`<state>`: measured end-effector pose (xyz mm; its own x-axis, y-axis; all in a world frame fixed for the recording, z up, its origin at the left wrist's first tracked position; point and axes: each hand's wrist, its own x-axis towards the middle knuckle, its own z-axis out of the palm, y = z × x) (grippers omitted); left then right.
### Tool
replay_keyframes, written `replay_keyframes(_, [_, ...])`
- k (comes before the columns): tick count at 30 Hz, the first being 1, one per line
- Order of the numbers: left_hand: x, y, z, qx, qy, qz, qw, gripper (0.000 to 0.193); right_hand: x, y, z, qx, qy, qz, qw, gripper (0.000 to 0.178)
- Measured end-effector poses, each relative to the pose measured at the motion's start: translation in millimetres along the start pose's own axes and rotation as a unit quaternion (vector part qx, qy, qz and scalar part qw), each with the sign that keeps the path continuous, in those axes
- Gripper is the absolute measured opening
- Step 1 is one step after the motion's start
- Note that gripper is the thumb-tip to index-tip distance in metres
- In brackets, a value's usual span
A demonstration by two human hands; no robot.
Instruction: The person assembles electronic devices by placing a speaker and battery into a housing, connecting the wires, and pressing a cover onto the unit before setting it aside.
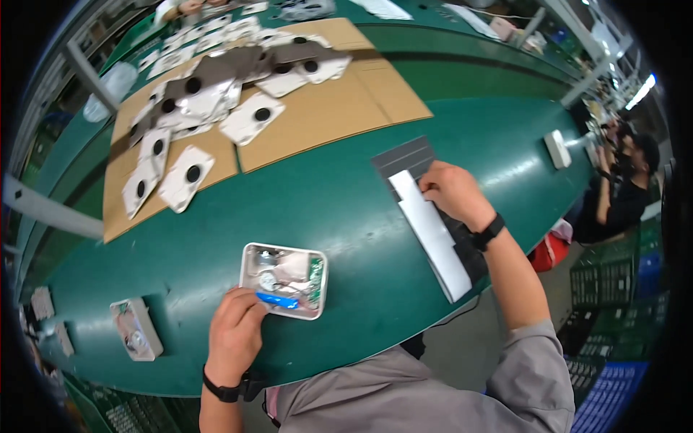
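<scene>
My left hand is closed at the near left corner of a white open plastic case, fingertips beside a blue wrapped cylinder inside it. The case also holds a green circuit board, a round metal part and thin wires. To the right, my right hand has its fingers pinched together at the edge of a long white strip sheet, which lies over a dark grey sheet. Whatever sits between those fingertips is hidden.
Flat cardboard at the back carries many white pieces with black discs. Another open case stands at left; a white case lies far right. A person works at right. Crates stand below the green table.
</scene>
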<state>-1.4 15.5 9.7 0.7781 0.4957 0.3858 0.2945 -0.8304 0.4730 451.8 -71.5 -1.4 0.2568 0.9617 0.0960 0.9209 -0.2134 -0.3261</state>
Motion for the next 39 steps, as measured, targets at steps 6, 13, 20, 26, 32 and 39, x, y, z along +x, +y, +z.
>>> replay_keyframes(6, [-10,2,19,0.001,0.052,-0.047,0.998,0.029,-12,2,2,0.028,-0.003,0.026,0.999,0.004])
replay_keyframes(13, [-23,14,18,0.038,0.099,-0.048,0.993,0.036,-19,-2,11,0.038,0.093,-0.039,0.994,0.003])
replay_keyframes(20, [-15,36,34,0.013,0.151,-0.065,0.986,0.038,-20,-5,-1,-0.034,0.067,-0.035,0.997,0.003])
replay_keyframes(26, [16,46,50,0.021,0.187,-0.098,0.977,0.060,-28,-13,-10,-0.021,0.007,-0.039,0.999,0.006])
replay_keyframes(32, [24,34,75,0.039,0.206,-0.147,0.967,0.060,-46,-8,-19,0.226,-0.014,0.056,0.972,0.006])
replay_keyframes(39, [10,21,67,0.015,0.172,-0.110,0.979,0.045,-57,-75,-22,0.293,-0.008,0.058,0.954,0.005])
